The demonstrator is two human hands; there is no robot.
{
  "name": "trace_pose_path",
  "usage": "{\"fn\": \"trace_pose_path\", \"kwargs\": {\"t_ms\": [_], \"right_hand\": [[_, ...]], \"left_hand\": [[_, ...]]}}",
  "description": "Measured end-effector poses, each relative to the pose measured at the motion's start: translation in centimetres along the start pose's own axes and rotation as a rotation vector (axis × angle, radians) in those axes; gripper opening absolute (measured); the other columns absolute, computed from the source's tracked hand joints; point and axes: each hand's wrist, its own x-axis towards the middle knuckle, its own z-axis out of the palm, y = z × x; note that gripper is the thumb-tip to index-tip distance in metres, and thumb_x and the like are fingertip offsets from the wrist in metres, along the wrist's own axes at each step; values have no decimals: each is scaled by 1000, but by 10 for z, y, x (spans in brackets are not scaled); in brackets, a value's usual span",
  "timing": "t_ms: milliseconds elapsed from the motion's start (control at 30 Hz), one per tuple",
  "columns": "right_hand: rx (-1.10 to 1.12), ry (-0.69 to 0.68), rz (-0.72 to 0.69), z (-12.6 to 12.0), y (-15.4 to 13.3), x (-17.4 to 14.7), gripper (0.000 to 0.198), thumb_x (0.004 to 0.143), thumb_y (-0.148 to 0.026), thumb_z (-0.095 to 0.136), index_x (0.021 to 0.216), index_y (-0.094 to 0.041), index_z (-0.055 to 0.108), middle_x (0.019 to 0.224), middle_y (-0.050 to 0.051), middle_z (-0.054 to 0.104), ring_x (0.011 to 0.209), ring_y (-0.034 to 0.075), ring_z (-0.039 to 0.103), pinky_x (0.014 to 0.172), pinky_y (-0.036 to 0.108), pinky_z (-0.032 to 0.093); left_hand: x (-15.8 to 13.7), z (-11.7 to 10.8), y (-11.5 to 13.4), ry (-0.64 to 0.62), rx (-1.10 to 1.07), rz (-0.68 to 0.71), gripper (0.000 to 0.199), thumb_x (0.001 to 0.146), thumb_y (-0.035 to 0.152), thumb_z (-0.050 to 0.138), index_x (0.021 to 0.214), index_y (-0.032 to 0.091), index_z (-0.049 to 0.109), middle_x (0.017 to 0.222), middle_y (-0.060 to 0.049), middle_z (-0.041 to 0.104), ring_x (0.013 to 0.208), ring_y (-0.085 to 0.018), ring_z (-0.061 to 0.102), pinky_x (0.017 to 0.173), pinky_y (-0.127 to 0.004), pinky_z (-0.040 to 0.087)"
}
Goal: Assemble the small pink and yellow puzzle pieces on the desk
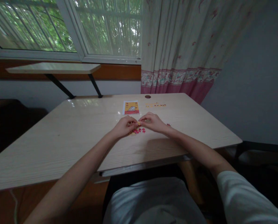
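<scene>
Worked over a desk (71, 133) with wide open room to the left and a shorter open stretch to the right, out to a rounded near corner. Held left hand (125, 126) and right hand (154, 122) close together, well in from both side edges, with forearms (89, 158) reaching across the near edge. Pinched a small yellow puzzle piece (139, 123) between the fingertips of both hands; could not tell the exact contact of each fingertip. Had a loose cluster of red and yellow puzzle pieces (137, 131) just on the near side, partly hidden by the left hand. Saw a few dark red puzzle pieces (168, 125) apart, beside the right forearm. Saw farther off a flat rectangular picture card (131, 108), and to its right a spread of orange-yellow puzzle pieces (155, 105), short of the far edge and near a round, dark cable grommet (148, 96). Noted pale, fine wood grain, knobbed piece outlines, a thin shelf (57, 67) on 2 slanted black legs (59, 85), and a curtain (171, 46) of folded, floral fabric.
</scene>
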Motion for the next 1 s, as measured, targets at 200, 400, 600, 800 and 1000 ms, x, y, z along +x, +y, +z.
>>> {"fn": "trace_pose_path", "kwargs": {"t_ms": [200, 400, 600, 800, 1000], "right_hand": [[-59, 85, -119, -1, 8, 0, 24, 81, -35, 68, 103, -23, 70, 89, 4, 69, 90, 19, 57, 85, 32, 39], [-150, 102, -142, -1, 10, -1, 29, 84, -42, 64, 103, -21, 69, 91, 6, 68, 91, 20, 55, 87, 33, 36], [-205, 142, -227, -9, 11, -2, 31, 87, -46, 59, 102, -21, 70, 90, 7, 68, 91, 21, 55, 87, 36, 35], [-226, 336, -179, -28, 27, -6, 30, 85, -47, 61, 100, -23, 70, 88, 6, 68, 88, 20, 57, 87, 37, 38], [-200, 455, -302, -37, 39, -6, 26, 83, -48, 64, 95, -26, 71, 83, 3, 68, 81, 19, 59, 79, 37, 42]], "left_hand": [[1, 4, -3, 90, -200, -120, 31, 79, 45, 58, 79, 16, 70, 75, -5, 68, 69, -18, 58, 66, -31, 46], [1, 9, -5, 95, -353, -175, 33, 76, 48, 61, 78, 16, 70, 73, -5, 67, 66, -17, 57, 62, -30, 45], [1, 9, -8, 141, -391, -169, 32, 78, 49, 61, 78, 18, 68, 76, -5, 66, 71, -18, 59, 68, -32, 47], [-1, -12, -19, 107, 85, -56, 28, 87, 38, 49, 84, 17, 67, 77, -7, 64, 77, -21, 56, 75, -36, 45], [-2, -23, -25, -16, 383, 44, 25, 90, 26, 44, 89, 16, 67, 85, -9, 65, 86, -23, 55, 80, -36, 43]]}}
